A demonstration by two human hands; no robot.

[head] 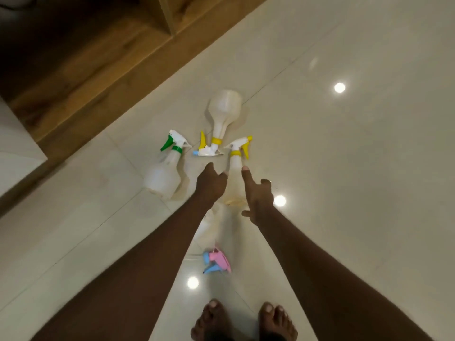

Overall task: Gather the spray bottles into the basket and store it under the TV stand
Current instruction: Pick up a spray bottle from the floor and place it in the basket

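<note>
Several translucent spray bottles lie on the glossy tiled floor. One with a green trigger (164, 168) lies to the left. One with a yellow trigger (222, 114) lies farther off, head toward me. A second yellow-trigger bottle (236, 163) lies between my hands. A bottle with a pink and blue head (216, 260) lies nearest, between my forearms, its body blurred. My left hand (211, 183) hovers above the floor with fingers loosely curled, holding nothing. My right hand (257, 193) is spread, index finger extended beside the second yellow bottle. No basket is in view.
A wooden TV stand (103, 77) runs diagonally across the upper left, with a dark opening beneath its upper part. My two bare feet (243, 321) stand at the bottom edge. Ceiling lights reflect off the tiles (369, 168) on the right.
</note>
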